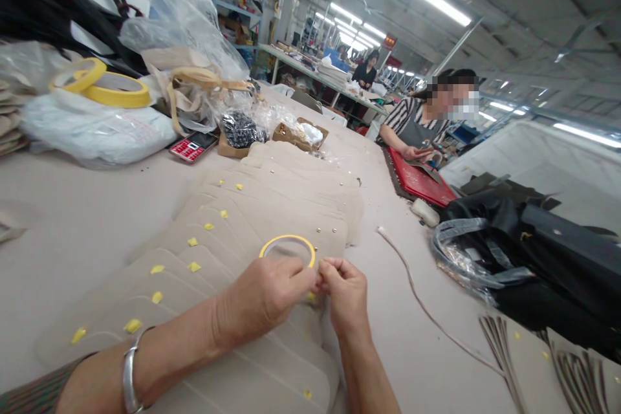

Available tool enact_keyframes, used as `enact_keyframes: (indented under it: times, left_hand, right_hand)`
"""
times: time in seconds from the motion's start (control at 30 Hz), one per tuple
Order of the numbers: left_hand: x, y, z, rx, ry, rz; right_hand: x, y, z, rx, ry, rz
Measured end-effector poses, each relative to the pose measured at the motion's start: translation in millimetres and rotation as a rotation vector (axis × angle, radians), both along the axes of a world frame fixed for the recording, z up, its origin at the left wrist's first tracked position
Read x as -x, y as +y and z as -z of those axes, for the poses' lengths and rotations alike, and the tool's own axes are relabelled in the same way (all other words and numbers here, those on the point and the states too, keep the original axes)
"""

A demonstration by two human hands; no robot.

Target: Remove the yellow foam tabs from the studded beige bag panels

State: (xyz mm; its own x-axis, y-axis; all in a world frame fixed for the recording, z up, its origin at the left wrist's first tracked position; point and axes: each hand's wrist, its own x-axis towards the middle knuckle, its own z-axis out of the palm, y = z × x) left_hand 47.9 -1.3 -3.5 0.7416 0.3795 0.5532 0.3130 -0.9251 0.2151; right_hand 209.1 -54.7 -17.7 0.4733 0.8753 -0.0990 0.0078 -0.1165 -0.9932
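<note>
My left hand (272, 288), with a silver bangle on its wrist, is closed on a narrow roll of yellow tape (290, 238) that stands up behind the knuckles. The fingertips of my right hand (345, 288) are pinched together and meet those of my left hand; whatever lies between them is too small to make out. Below both hands spread overlapping beige flat pieces (233, 310). Small yellow tape bits (156, 297) are stuck on several of them, and little metal studs (319, 230) show near their right ends.
Wider yellow tape rolls (119, 90) rest on a plastic-wrapped bundle (97, 129) at left. Small open boxes (301, 132) stand behind the pieces. A thin cord (412, 278) and a black bag (548, 252) lie right. Across the table, a person (420, 119) works over a red board (420, 178).
</note>
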Motion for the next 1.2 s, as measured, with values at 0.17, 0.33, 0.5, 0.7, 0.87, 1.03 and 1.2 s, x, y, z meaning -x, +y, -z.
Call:
enact_keyframes:
  times: [0.17,0.33,0.5,0.7,0.87,1.03,1.2]
  left_hand:
    - [-5,7,13.4,-0.028,0.25,-0.146]
    - [-10,14,20.5,0.052,0.389,-0.165]
    - [-9,13,26.1,0.048,0.377,-0.171]
    - [-8,14,29.8,0.007,0.355,-0.167]
    - [-6,16,29.8,-0.006,0.32,-0.153]
    - [0,13,27.0,0.01,0.31,-0.074]
    - [2,11,23.8,0.02,0.342,-0.022]
  right_hand:
    - [-21,14,6.1,0.062,-0.107,-0.014]
    - [-24,21,12.5,0.064,-0.385,-0.064]
    - [-18,27,10.8,0.009,-0.756,-0.114]
    - [-14,33,11.3,-0.025,-0.981,-0.098]
    - [-21,30,16.6,0.072,-0.747,-0.03]
    - [-30,20,21.6,0.068,-0.478,-0.043]
    - [-25,23,21.1,-0.075,-0.875,-0.093]
